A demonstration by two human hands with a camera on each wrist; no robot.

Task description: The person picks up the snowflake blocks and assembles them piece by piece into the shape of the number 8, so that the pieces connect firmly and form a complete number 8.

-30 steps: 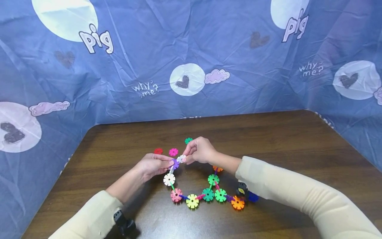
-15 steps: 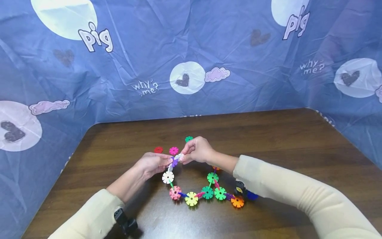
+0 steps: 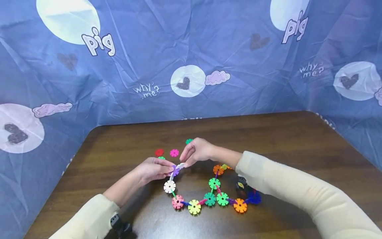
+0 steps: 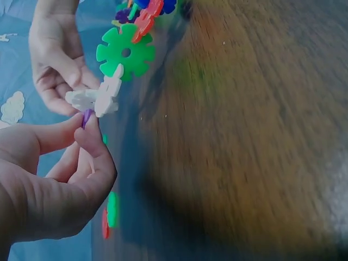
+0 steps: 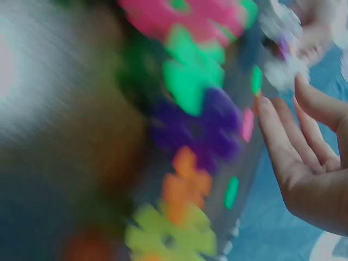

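My left hand [image 3: 156, 171] pinches a purple notched snowflake disc [image 3: 175, 171] between thumb and fingers. Only the purple edge [image 4: 86, 117] shows in the left wrist view. A white snowflake disc [image 3: 180, 166] is slotted into the purple one, on its right side. Right at that white disc is the thumb of my right hand [image 3: 199, 152], its other fingers spread away and fairly straight. From the purple disc a linked chain runs through another white disc [image 3: 169, 186], a pink disc [image 3: 177, 201] and a yellow disc [image 3: 194, 207] to the right.
Loose red [image 3: 159, 152], magenta [image 3: 174, 153] and green [image 3: 189, 141] discs lie beyond the hands on the brown table [image 3: 268, 132]. The chain branches past a teal disc [image 3: 210, 199] toward an orange disc [image 3: 240, 205] and a blue disc [image 3: 254, 198], near my right sleeve.
The right hand's fingers have parted from the white disc they pinched. The left hand still pinches the purple disc. The white disc has tilted slightly, and the head view has shifted a little.
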